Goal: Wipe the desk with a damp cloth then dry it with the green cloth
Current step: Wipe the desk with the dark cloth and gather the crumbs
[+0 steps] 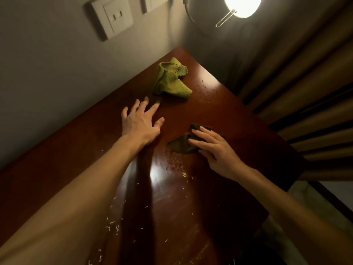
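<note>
The dark red wooden desk (219,115) runs away from me along the wall. A crumpled light green cloth (170,81) lies at its far end. A small dark cloth (181,145) lies mid-desk, and my right hand (214,150) presses on it with straight fingers. My left hand (141,121) is spread with its fingers apart just short of the green cloth, not touching it. Wet streaks, droplets and small white crumbs cover the desk surface near me.
A grey wall with a switch plate (112,18) and a socket borders the desk on the left. A lit lamp (242,4) hangs beyond the far end. Brown curtains (305,83) hang close along the desk's right edge.
</note>
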`<state>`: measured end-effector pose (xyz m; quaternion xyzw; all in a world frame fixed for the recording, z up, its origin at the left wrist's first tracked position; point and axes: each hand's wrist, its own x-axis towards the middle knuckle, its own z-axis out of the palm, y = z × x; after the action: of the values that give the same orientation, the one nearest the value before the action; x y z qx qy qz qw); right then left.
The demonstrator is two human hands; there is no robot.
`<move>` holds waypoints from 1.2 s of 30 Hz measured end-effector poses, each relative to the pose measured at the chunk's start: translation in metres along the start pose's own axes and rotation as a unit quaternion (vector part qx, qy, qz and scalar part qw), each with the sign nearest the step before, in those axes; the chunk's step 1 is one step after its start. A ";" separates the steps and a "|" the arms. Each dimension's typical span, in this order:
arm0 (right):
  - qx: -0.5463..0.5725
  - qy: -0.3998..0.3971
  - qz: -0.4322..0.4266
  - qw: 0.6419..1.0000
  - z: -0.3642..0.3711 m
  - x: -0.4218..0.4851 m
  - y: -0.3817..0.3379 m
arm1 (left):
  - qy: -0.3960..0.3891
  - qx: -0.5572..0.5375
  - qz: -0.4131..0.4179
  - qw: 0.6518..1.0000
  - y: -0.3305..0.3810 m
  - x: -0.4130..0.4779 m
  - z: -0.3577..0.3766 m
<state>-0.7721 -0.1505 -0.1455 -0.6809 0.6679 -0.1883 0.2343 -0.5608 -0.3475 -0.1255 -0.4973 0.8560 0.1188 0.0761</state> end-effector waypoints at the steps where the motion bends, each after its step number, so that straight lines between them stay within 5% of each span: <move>1: 0.008 0.002 0.001 1.000 -0.006 0.012 0.006 | -0.003 0.006 0.013 1.000 -0.006 0.001 -0.002; 7: -0.012 0.058 0.086 0.995 0.000 0.081 0.004 | -0.056 -0.031 0.029 0.998 -0.015 0.003 -0.010; 12: -0.024 -0.012 -0.027 0.999 0.028 0.032 -0.045 | -0.080 0.003 0.041 0.996 -0.019 0.003 -0.021; 17: -0.007 -0.056 -0.040 0.998 0.055 -0.054 -0.079 | -0.053 0.048 0.068 0.995 -0.035 -0.006 -0.033; 30: -0.004 0.041 0.079 0.996 0.054 0.093 -0.080 | -0.013 -0.036 -0.128 0.991 -0.116 -0.063 -0.015; 36: -0.023 -0.034 -0.040 0.998 0.089 0.012 -0.122 | -0.014 -0.067 -0.147 0.987 -0.136 -0.074 -0.012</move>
<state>-0.6205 -0.1563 -0.1495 -0.7182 0.6361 -0.1584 0.2332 -0.4059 -0.3542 -0.1126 -0.6199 0.7627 0.1698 0.0712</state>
